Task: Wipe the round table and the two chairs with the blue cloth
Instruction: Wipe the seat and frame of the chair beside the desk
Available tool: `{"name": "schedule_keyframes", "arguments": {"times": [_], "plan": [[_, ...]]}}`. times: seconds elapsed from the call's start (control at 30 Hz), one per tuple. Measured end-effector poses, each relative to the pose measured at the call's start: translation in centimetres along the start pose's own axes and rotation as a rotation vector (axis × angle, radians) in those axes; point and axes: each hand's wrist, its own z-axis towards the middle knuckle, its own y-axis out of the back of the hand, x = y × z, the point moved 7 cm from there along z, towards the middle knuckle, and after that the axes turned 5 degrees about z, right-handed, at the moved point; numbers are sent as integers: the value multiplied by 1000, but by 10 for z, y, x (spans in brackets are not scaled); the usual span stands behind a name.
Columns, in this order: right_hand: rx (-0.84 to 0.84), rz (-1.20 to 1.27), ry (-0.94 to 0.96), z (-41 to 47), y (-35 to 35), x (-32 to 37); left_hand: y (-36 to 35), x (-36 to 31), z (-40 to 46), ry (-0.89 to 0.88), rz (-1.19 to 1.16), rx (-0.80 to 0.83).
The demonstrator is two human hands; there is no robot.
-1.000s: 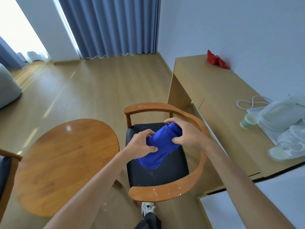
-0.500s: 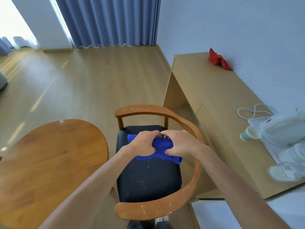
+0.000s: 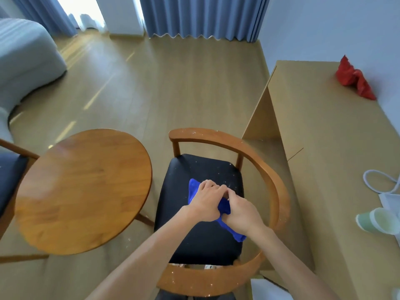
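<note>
Both hands bunched on blue cloth (image 3: 224,207), low over black seat (image 3: 201,245) of near chair (image 3: 275,191). Left hand (image 3: 205,203) on top, fingers curled over wad, holding it; right hand (image 3: 241,213) beside and touching, fingers tucked into folds, pinching fabric. Looks like gathering cloth into a pad before wiping, two hands to keep loose ends in. One tail trailing out under right wrist toward seat's right edge, another corner poking out past left knuckles. Cannot tell whether cloth touches seat or hangs just above.

White specks scattered on seat back half and on armrest rail, so chair likely not wiped yet. Round table (image 3: 82,191), the surface just left of chair, glossy, no visible crumbs; possibly done, cannot confirm. Second chair (image 3: 10,176) only partly visible at left edge beyond table.

Long desk (image 3: 313,148) on right, with red bag (image 3: 355,81), cups (image 3: 376,221), white cord (image 3: 372,182); not part of task.
</note>
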Motion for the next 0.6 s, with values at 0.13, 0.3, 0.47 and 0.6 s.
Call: {"name": "schedule_keyframes", "arguments": {"times": [0.13, 0.3, 0.47, 0.6], "plan": [[41, 27, -91, 19, -19, -17, -19, 30, -1, 154, -31, -62], [34, -38, -249, 52, -42, -39, -55, 112, -17, 480, -166, -131], [-24, 27, -313, 113, -70, -45, -105, 182, -12, 648, -228, -94], [-67, 99, -322, 172, -98, -36, -130, 226, 16, 681, -242, -95]]}}
